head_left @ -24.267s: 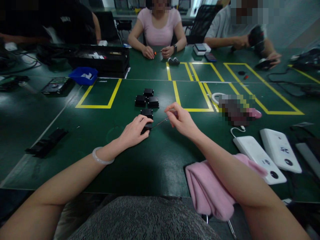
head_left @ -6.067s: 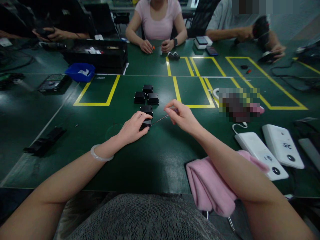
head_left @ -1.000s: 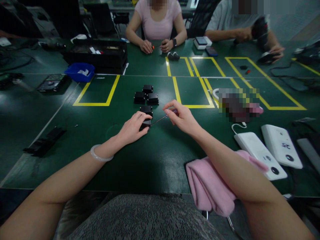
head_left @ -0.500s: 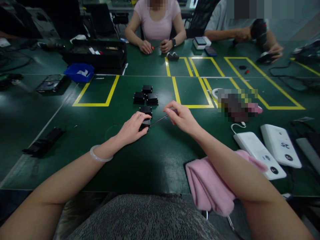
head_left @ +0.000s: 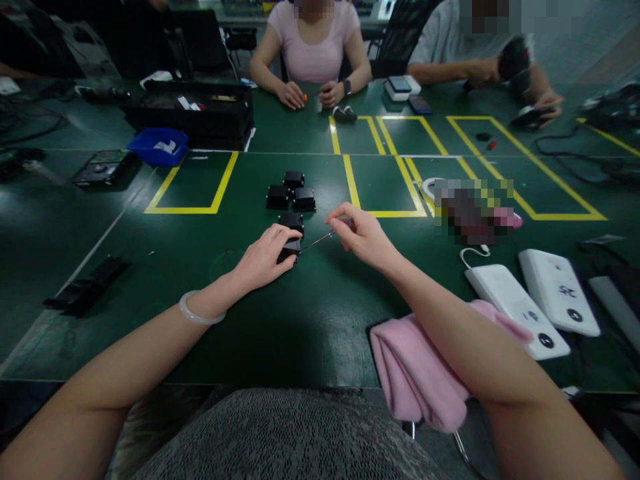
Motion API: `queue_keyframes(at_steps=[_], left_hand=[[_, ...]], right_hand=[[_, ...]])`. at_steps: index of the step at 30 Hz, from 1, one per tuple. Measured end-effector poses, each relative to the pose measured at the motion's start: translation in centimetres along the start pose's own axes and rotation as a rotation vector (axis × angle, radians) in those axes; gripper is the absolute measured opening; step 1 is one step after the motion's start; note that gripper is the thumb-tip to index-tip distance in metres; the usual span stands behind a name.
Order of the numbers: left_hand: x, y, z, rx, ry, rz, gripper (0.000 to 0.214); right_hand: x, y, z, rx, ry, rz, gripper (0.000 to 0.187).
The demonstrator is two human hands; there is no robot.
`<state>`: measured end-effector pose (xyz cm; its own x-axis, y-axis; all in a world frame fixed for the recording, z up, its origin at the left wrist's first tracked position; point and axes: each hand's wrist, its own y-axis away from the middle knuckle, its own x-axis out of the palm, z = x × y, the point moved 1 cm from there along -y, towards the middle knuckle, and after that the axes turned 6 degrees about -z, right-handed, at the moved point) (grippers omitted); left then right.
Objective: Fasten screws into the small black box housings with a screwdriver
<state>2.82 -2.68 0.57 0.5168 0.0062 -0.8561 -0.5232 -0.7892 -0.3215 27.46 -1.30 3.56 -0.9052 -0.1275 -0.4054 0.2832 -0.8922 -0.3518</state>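
My left hand (head_left: 264, 259) is closed around a small black box (head_left: 290, 250) that rests on the green table (head_left: 310, 313). My right hand (head_left: 365, 237) pinches a thin screwdriver (head_left: 316, 241) whose tip meets that box. Another black box (head_left: 291, 221) sits just behind the held one. A cluster of three more black boxes (head_left: 293, 191) lies a little farther back.
A pink cloth (head_left: 420, 373) and two white devices (head_left: 535, 303) lie at the right. Black strips (head_left: 85, 287) lie at the left. A blue bin (head_left: 157, 145) and a black crate (head_left: 200, 113) stand far left. Other people sit along the far side.
Nothing has visibly moved; both hands keep the same hold on the box and the screwdriver, with only a slight shift of the camera.
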Motion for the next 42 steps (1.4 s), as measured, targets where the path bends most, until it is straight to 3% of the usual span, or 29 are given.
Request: queue_keyframes(at_steps=[5,13,21,28,38,42], left_hand=[[0.03,0.03,0.1,-0.004,-0.001,-0.003,0.042],[0.01,0.0,0.07,-0.007,0.005,-0.004,0.042],[-0.05,0.0,-0.03,-0.005,0.0,0.002,0.041],[-0.02,-0.05,-0.03,-0.01,-0.003,-0.002,0.042],[-0.18,-0.03,-0.04,-0.013,0.003,0.012,0.042],[-0.24,-0.05,-0.1,-0.011,-0.004,0.016,0.042]], right_hand=[[-0.16,-0.06,0.23,0.016,0.026,0.009,0.027],[0.07,0.11,0.39,-0.036,-0.024,0.018,0.007],[-0.12,0.01,0.29,-0.009,0.029,0.011,0.024],[0.11,0.07,0.19,-0.045,-0.024,0.011,0.008],[-0.04,0.06,0.01,-0.008,0.041,0.006,0.023],[0.2,0.07,0.07,-0.018,0.01,-0.033,0.012]])
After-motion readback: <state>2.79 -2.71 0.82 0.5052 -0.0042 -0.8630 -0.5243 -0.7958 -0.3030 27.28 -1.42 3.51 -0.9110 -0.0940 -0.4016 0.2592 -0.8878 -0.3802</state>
